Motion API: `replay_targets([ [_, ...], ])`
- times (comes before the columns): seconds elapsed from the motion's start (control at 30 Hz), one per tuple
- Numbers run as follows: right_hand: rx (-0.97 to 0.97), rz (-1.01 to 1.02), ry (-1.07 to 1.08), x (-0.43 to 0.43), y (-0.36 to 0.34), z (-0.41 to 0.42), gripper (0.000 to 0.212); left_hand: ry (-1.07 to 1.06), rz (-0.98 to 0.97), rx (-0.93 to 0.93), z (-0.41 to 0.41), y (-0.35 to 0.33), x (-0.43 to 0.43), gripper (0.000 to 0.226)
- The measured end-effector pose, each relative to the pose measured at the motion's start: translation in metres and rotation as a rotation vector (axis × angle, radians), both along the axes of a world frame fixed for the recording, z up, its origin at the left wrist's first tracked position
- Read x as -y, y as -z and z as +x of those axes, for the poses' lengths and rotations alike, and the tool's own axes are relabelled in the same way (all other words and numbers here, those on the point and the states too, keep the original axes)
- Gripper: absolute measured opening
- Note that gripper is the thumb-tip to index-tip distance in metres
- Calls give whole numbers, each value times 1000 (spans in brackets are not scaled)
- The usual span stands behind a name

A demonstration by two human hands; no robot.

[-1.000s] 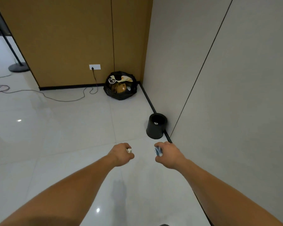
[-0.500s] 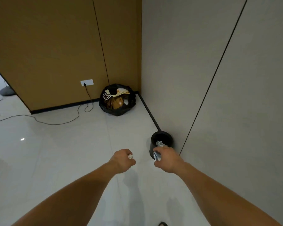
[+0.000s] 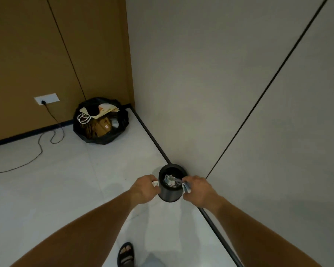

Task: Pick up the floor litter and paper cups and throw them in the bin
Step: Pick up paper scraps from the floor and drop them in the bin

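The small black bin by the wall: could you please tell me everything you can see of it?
The small black bin is a round cylinder, matte and plastic-looking, with no lid. It stands upright on the pale floor by the dark skirting of the grey wall. Crumpled paper litter lies inside. The left hand, gripping a white scrap, and the right hand, gripping bluish paper, flank its rim; whether they touch it is unclear.

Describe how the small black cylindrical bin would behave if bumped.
The small black cylindrical bin holds crumpled litter, so is probably light and may slide or tip on the glossy white floor. Tipped, this cylinder likely rolls. The white scrap in the left hand and bluish wrapper in the right hand would add little weight.
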State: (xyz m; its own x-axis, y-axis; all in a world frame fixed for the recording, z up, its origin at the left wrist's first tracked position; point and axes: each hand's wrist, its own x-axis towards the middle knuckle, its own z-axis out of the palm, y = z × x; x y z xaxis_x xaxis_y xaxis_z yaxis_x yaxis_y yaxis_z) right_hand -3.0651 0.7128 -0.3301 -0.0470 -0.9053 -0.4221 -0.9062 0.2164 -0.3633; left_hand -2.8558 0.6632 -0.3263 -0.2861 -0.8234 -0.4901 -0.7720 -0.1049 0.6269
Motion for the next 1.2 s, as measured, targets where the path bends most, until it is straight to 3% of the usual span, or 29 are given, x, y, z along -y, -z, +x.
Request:
replay_targets([
  [0.3, 72, 63, 216, 74, 45, 18, 59, 173, 106, 32, -13, 44, 137, 34],
  [0.53, 96, 105, 286, 135, 129, -16, 52, 277, 80, 150, -65, 115, 206, 42],
  [0.83, 52, 129, 317, 217, 308, -57, 46, 419, 153, 248, -131, 289, 288, 41],
  [1.03, 59, 150, 471, 253, 434, -69, 46, 529, 152, 242, -178, 422, 334, 43],
  [1.2, 60, 218, 625, 265, 516, -66, 68, 536, 202, 224, -176, 506, 341, 52],
])
